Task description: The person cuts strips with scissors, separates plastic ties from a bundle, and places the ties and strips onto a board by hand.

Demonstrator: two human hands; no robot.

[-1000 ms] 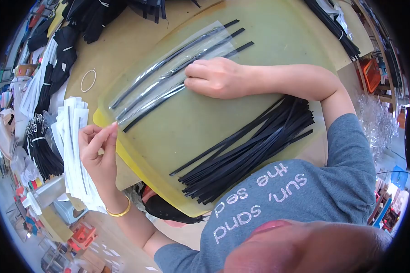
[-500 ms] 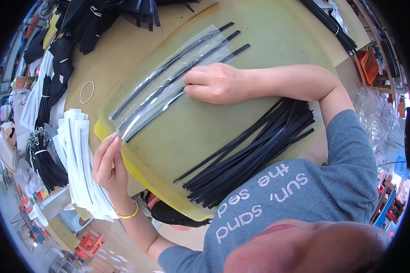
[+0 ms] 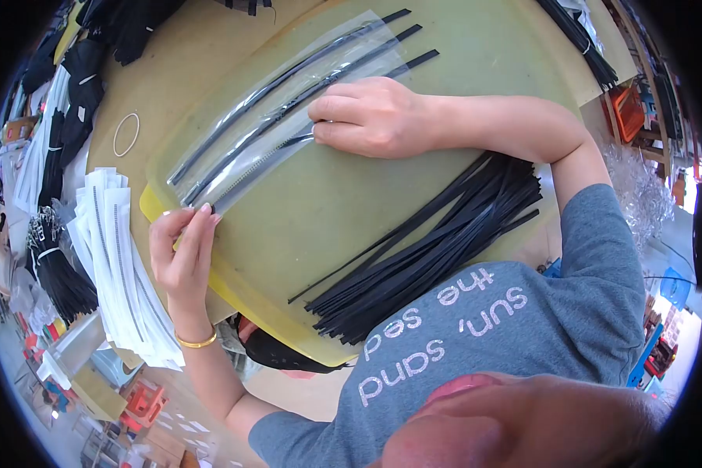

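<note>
One black strip (image 3: 421, 59) disappears behind the right hand (image 3: 366, 118).

Showing upside down in pale pinkish lettering (image 3: 402, 374) on the chest of the grey T-shirt (image 3: 476, 339), lower centre to lower right of the frame: “sun,”, “sand”, “the” and, seemingly, “sea”; slanting upward toward the right of the frame.

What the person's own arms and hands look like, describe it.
The short sleeves of a grey-blue fabric T-shirt, printed with pale pink lettering, end near the elbows. The left hand and right hand wear no gloves. A slim, round, gold-coloured bangle circles the left wrist; the right wrist is bare.
</note>
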